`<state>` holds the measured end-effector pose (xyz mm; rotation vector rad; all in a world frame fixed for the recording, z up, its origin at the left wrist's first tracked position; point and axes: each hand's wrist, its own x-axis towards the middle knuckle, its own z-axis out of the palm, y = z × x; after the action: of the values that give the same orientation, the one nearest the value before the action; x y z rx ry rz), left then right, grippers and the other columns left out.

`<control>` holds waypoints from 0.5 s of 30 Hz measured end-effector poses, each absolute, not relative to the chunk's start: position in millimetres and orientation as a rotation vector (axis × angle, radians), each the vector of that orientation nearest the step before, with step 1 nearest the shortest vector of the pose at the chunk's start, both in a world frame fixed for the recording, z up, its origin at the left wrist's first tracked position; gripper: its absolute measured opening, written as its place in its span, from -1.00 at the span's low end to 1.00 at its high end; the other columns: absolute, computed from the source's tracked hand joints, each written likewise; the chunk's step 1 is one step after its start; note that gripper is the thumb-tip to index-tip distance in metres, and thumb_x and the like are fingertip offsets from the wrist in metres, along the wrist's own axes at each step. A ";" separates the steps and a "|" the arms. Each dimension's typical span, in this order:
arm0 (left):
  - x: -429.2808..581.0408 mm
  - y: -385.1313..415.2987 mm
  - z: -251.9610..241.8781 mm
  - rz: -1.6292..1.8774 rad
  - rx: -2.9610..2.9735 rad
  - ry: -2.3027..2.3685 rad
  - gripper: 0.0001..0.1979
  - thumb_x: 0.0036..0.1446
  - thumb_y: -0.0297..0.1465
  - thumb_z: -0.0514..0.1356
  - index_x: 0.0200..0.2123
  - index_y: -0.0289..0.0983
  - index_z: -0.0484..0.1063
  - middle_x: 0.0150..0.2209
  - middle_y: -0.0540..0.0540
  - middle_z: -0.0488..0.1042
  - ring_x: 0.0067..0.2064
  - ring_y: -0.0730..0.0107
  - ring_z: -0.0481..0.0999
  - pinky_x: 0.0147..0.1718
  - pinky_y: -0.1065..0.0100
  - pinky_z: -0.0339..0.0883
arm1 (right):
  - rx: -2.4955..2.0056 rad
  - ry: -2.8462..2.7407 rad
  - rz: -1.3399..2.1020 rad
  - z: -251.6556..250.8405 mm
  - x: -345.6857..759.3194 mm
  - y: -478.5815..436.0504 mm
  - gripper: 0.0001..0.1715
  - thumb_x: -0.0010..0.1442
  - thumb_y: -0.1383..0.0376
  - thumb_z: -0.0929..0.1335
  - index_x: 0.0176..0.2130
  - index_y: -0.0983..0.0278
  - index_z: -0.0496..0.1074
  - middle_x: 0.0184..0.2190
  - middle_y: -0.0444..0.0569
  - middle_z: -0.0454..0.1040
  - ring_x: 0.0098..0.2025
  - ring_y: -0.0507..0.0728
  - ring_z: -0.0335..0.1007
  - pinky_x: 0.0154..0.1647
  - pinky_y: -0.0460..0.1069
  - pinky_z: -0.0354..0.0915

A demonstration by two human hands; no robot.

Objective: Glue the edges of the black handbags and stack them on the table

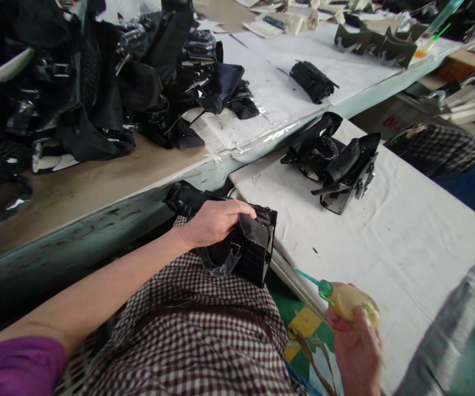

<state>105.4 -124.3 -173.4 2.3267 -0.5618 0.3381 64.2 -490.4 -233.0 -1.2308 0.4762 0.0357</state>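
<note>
My left hand (216,223) is closed on a black leather piece (254,253), which looks like an unfinished bag with clear plastic wrapped round part of it. This piece is held above my checkered apron (187,341), beside the near edge of the white table. In my right hand (359,346) is a squeeze bottle (355,305) of yellowish liquid, with a green cap and a thin green nozzle. The nozzle points left toward the black piece, apart from it. My right fingers wrap round the bottle's body.
More black leather pieces (332,165) lie on the white table (386,242). A large heap of black pieces (97,82) covers the left bench (109,187). Farther back are a black roll (312,81), a dark curved strip (373,47) and another green-nozzled bottle (425,47).
</note>
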 end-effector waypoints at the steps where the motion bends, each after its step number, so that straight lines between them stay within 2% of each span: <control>1: 97.6 -129.8 -173.0 0.387 2.334 -0.566 -0.73 0.30 -0.56 0.06 -0.03 -0.29 0.48 -0.03 -0.09 0.59 0.01 0.39 0.57 0.07 0.36 0.43 | -1.227 0.487 0.019 -233.1 63.5 -493.8 -0.63 0.16 0.16 0.42 -0.04 0.20 0.50 0.01 0.03 0.38 -0.25 0.10 0.32 -0.49 -0.09 0.30; 4: 74.0 -144.8 -180.6 0.469 2.392 -0.534 -0.70 0.31 -0.59 0.04 0.00 -0.29 0.46 -0.02 -0.07 0.59 0.02 0.47 0.58 0.09 0.44 0.42 | -1.258 0.519 0.015 -236.1 57.2 -502.2 -0.51 0.10 0.15 0.46 0.03 0.19 0.49 0.04 0.02 0.39 -0.23 0.10 0.35 -0.46 -0.08 0.34; 10: 35.8 -148.6 -193.6 0.446 2.493 -0.357 -0.75 0.27 -0.59 0.15 -0.01 -0.32 0.45 -0.02 -0.05 0.59 0.04 0.46 0.56 0.13 0.47 0.40 | -1.470 0.464 0.233 -248.2 38.8 -510.2 -0.19 0.00 0.12 0.54 0.20 0.14 0.34 -0.11 -0.03 0.49 -0.21 0.14 0.44 -0.38 -0.10 0.40; 15: 17.4 -147.7 -176.6 0.415 2.536 -0.408 -0.80 0.29 -0.57 0.11 -0.08 -0.35 0.48 -0.05 -0.10 0.60 -0.01 0.40 0.59 0.06 0.43 0.46 | -1.635 0.326 0.345 -251.8 39.7 -501.9 -0.19 0.00 0.08 0.54 0.19 0.13 0.33 -0.10 -0.04 0.49 -0.19 0.13 0.45 -0.32 -0.11 0.44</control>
<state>17.4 -147.7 -176.6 2.5357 -0.4079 0.4149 39.7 -501.9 -251.8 -1.6352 0.3258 0.3452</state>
